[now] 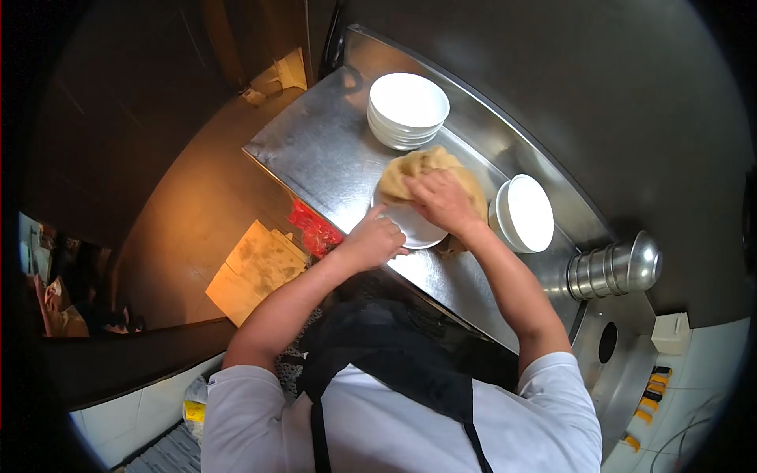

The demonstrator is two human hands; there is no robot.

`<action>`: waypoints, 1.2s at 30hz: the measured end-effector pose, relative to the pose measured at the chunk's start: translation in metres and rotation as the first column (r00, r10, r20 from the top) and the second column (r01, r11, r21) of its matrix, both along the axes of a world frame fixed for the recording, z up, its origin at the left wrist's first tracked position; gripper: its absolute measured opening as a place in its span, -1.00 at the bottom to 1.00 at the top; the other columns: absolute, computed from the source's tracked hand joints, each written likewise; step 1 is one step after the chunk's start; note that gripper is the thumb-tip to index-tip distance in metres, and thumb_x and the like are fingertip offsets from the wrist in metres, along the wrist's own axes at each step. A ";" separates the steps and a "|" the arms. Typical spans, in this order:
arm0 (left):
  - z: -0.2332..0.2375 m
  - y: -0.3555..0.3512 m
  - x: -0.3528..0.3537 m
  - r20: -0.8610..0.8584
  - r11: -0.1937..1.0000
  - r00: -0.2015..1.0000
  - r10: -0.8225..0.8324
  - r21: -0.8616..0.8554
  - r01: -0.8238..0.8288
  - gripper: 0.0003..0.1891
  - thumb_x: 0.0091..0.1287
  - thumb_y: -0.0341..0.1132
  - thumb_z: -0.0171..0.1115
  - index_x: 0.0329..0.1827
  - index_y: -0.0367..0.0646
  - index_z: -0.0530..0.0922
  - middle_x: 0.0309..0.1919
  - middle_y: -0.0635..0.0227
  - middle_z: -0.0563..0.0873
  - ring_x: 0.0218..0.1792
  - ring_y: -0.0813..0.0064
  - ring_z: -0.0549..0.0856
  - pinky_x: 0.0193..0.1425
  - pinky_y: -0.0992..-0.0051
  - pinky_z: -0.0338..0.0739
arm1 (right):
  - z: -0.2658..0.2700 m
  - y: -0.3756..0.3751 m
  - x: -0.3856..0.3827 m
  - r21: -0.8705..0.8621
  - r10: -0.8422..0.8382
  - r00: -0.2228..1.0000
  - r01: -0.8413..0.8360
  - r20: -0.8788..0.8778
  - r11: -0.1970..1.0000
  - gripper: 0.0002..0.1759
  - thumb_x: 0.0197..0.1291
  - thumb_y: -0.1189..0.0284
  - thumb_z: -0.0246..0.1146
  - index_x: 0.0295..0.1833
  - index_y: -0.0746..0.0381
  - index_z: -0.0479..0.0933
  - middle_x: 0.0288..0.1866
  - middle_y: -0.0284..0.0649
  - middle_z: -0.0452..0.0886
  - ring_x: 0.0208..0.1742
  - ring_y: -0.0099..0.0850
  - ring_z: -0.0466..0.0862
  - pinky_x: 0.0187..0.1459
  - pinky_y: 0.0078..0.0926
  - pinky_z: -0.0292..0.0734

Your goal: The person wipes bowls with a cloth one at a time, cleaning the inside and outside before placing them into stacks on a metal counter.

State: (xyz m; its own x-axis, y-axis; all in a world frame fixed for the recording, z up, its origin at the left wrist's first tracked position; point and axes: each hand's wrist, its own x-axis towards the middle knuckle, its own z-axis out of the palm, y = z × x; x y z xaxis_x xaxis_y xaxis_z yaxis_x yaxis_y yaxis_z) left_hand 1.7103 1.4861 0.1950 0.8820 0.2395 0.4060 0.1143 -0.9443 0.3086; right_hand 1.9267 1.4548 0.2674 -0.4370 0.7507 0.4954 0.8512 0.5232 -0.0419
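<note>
A large lump of tan dough (418, 167) lies on a white plate (413, 226) on the steel counter (327, 150). My right hand (441, 201) presses flat on top of the dough, fingers spread over it. At the near rim of the plate, my left hand (374, 239) grips the plate's edge with curled fingers. Both forearms reach forward from my white sleeves and black apron.
A stack of white bowls (408, 109) stands behind the dough. Another stack of white plates (526, 213) sits to the right, next to nested steel cups (615, 270) lying on their side. Cardboard (256, 270) and a red bag (315, 229) lie on the floor left of the counter.
</note>
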 end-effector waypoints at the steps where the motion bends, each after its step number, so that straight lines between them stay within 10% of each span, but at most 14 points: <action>1: 0.004 -0.006 0.000 0.015 0.999 1.000 0.026 0.019 -0.027 -0.74 0.20 -0.14 0.44 -0.47 -0.08 0.59 -0.54 0.34 0.62 -0.26 0.27 0.69 0.14 0.21 0.45 | -0.022 0.007 0.009 0.028 0.004 0.990 -0.007 0.139 1.000 -0.60 0.25 0.29 0.27 0.14 0.26 0.60 -0.24 -0.10 0.72 -0.02 -0.22 0.66 0.16 -0.14 0.48; 6: -0.002 -0.017 0.000 0.141 0.990 0.982 0.122 0.056 -0.131 -0.72 0.16 -0.12 0.41 -0.51 -0.11 0.58 -0.57 0.33 0.60 -0.38 0.30 0.61 -0.03 0.29 0.41 | -0.067 -0.006 0.018 -0.212 -0.091 0.902 0.196 0.423 0.958 -0.59 0.39 0.18 0.09 0.08 0.23 0.65 -0.22 -0.05 0.76 -0.02 -0.15 0.71 0.20 -0.05 0.44; 9: -0.006 -0.020 0.006 0.148 0.985 0.977 0.154 0.049 -0.163 -0.73 0.13 -0.13 0.43 -0.50 -0.12 0.59 -0.54 0.31 0.63 -0.35 0.30 0.63 -0.02 0.28 0.42 | -0.015 -0.029 -0.023 -0.603 -0.261 0.873 0.476 0.412 0.640 -0.60 0.41 0.20 0.06 -0.15 0.26 0.69 -0.35 0.03 0.73 -0.19 -0.01 0.72 0.11 0.00 0.49; 12: -0.008 -0.030 0.015 0.226 0.977 0.952 0.204 0.014 -0.213 -0.73 0.09 -0.19 0.49 -0.49 -0.13 0.58 -0.54 0.28 0.62 -0.35 0.24 0.64 -0.02 0.26 0.45 | -0.037 -0.049 -0.035 -0.509 -0.481 0.865 0.352 -0.144 0.786 -0.60 0.37 0.24 0.11 -0.24 0.36 0.66 -0.52 0.08 0.65 -0.40 0.16 0.65 -0.11 -0.01 0.56; 16: -0.003 -0.044 0.022 0.199 0.950 0.930 0.309 -0.119 -0.290 -0.70 0.05 -0.14 0.53 -0.45 -0.17 0.64 -0.50 0.23 0.67 -0.30 0.21 0.67 0.04 0.27 0.44 | -0.048 -0.049 -0.003 -0.544 -0.568 0.632 0.262 -0.527 0.797 -0.57 0.40 0.26 0.03 -0.23 0.40 0.65 -0.20 0.21 0.69 -0.16 0.09 0.68 -0.02 0.02 0.52; 18: -0.002 -0.040 0.018 0.045 0.955 0.959 0.281 -0.113 -0.274 -0.58 0.01 -0.06 0.57 -0.23 -0.18 0.69 -0.28 0.26 0.72 -0.08 0.26 0.67 0.37 -0.01 0.31 | -0.053 -0.051 0.018 -0.535 -0.583 0.094 0.301 -0.807 0.790 -0.58 0.41 0.32 0.01 -0.16 0.44 0.65 -0.10 0.14 0.72 -0.14 -0.03 0.68 -0.06 -0.08 0.54; 21: 0.026 -0.014 0.000 -0.194 0.974 0.960 0.202 -0.066 -0.218 -0.38 0.00 0.03 0.58 0.09 -0.12 0.67 0.13 0.34 0.70 0.33 0.33 0.55 0.58 -0.45 -0.27 | -0.017 -0.068 0.047 -0.389 -0.470 0.112 0.414 -0.876 0.823 -0.57 0.45 0.35 -0.04 -0.20 0.47 0.63 -0.29 -0.06 0.70 -0.25 -0.28 0.64 -0.12 -0.31 0.52; 23: 0.033 0.011 -0.010 -0.311 0.969 0.918 0.244 0.052 -0.240 -0.36 0.03 -0.01 0.59 0.18 -0.06 0.65 0.22 0.33 0.67 0.46 0.36 0.46 0.59 -0.46 -0.31 | 0.028 -0.078 0.043 -0.337 -0.386 0.031 0.427 -0.922 0.839 -0.56 0.47 0.35 -0.09 -0.35 0.42 0.54 -0.47 -0.22 0.55 -0.35 -0.46 0.50 -0.22 -0.40 0.43; 26: 0.017 0.039 -0.017 -0.200 0.968 0.968 0.154 0.228 -0.107 -0.66 0.01 -0.07 0.59 -0.24 -0.03 0.72 -0.20 0.38 0.73 0.21 0.35 0.64 0.59 -0.48 -0.30 | 0.022 -0.086 0.040 -0.269 -0.358 0.100 0.483 -0.928 0.833 -0.58 0.48 0.35 -0.09 -0.43 0.37 0.42 -0.50 -0.28 0.47 -0.39 -0.49 0.40 -0.29 -0.39 0.34; 32: 0.009 0.006 -0.009 -0.029 0.994 0.997 0.076 0.077 -0.073 -0.68 0.02 -0.02 0.56 -0.48 -0.02 0.65 -0.49 0.41 0.60 -0.21 0.38 0.67 0.59 -0.16 0.14 | 0.005 -0.106 -0.008 -0.262 -0.339 0.097 0.450 -0.936 0.853 -0.64 0.49 0.35 -0.02 -0.34 0.36 0.46 -0.42 -0.33 0.50 -0.32 -0.56 0.42 -0.27 -0.48 0.35; 35: 0.006 -0.004 -0.005 0.042 0.989 0.988 0.147 -0.002 -0.147 -0.68 -0.01 -0.07 0.58 -0.37 -0.07 0.67 -0.35 0.35 0.67 -0.14 0.31 0.67 0.28 0.12 0.39 | -0.009 -0.108 -0.036 -0.253 -0.331 0.103 0.449 -0.938 0.857 -0.68 0.46 0.34 0.10 -0.10 0.42 0.59 -0.29 -0.19 0.63 -0.25 -0.41 0.58 -0.18 -0.43 0.50; 36: 0.004 -0.005 -0.004 0.075 0.986 0.983 0.167 -0.027 -0.166 -0.69 0.00 -0.11 0.58 -0.35 -0.08 0.68 -0.32 0.34 0.68 -0.13 0.30 0.67 0.22 0.14 0.41 | -0.015 -0.110 -0.042 -0.248 -0.444 0.318 0.502 -0.838 0.829 -0.68 0.44 0.33 0.15 -0.04 0.42 0.60 -0.22 -0.09 0.66 -0.20 -0.29 0.61 -0.13 -0.33 0.52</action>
